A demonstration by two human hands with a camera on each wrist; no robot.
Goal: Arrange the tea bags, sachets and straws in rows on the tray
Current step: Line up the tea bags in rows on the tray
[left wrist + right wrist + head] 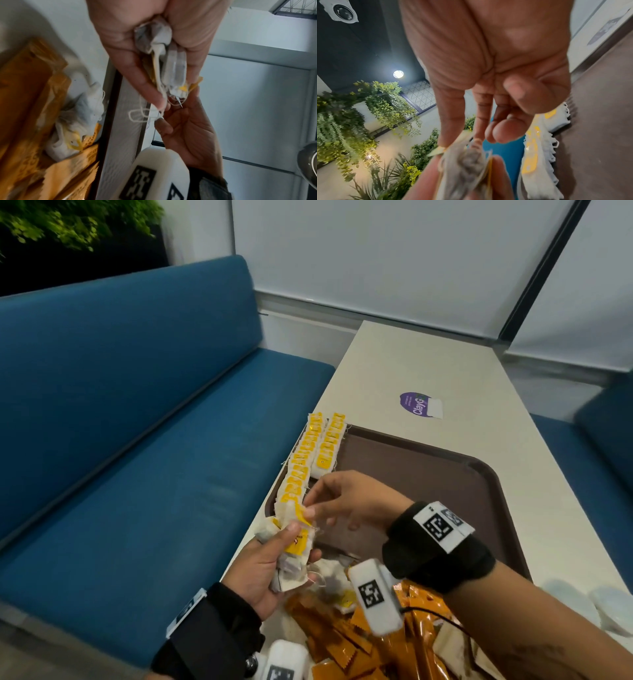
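Left hand [260, 570] grip is clamped on a bundle [291, 556] of tea bags, thumb on top, fingers curled under, held over the bench [479, 392] edge at the tray's [428, 470] near-left corner. In the left wrist view I see the bundle [164, 56] squeezed in the palm, with strings [137, 115] hanging loose from it.

Right hand [349, 501] reaches across from the right, thumb and forefinger pinching the top of the bundle at a yellow tag [301, 515]. Other fingers are loosely curled and hold nothing. The right wrist view is blurred at the fingertips; I can see the pinch on a bag [467, 169] but can't tell whether it's one bag or more.

On the tray: two rows of tea bags [315, 453] with yellow tags run along the left side, overlapping like shingles, the outer row lying on the tray's left rim. The inner row is shorter and stops short of the hands. The same rows [539, 155] show at right in the right wrist view.

Near end of the bench: a pile of orange sachets [342, 642], with loose tea bags [329, 577] lying on and beside it, off the tray. The left wrist view shows that pile [34, 121] too.

Purple sticker [419, 405] on the bench beyond the tray. Blue seat [137, 440] to the left.
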